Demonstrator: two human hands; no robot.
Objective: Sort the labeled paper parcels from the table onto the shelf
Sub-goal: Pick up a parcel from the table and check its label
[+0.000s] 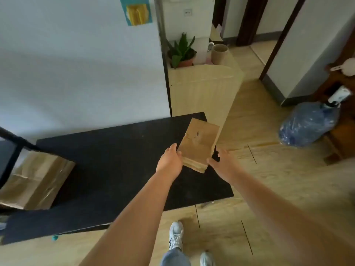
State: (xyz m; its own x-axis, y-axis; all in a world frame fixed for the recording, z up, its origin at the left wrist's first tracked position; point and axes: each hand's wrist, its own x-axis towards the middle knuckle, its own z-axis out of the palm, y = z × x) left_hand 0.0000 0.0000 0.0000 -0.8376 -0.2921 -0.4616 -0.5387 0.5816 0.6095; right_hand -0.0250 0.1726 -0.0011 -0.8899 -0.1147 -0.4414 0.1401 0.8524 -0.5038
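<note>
A brown paper parcel (pixel 198 144) lies near the right end of the black table (pixel 119 160), a small dark mark on its top face. My left hand (pixel 170 160) presses against its left side, thumb on the top edge. My right hand (pixel 222 162) is at its right near corner, fingers spread and touching the side. A second, larger brown paper parcel (pixel 34 181) with shiny tape sits on the table's left end, partly under a black frame bar (pixel 13 146). No label is readable on either parcel.
A light wooden cabinet (pixel 203 91) stands behind the table's right end, bearing a potted plant (pixel 182 52) and a cardboard tube (pixel 220 53). A blue water jug (pixel 307 123) lies on the wooden floor at right. My feet (pixel 175 235) are by the table's front edge.
</note>
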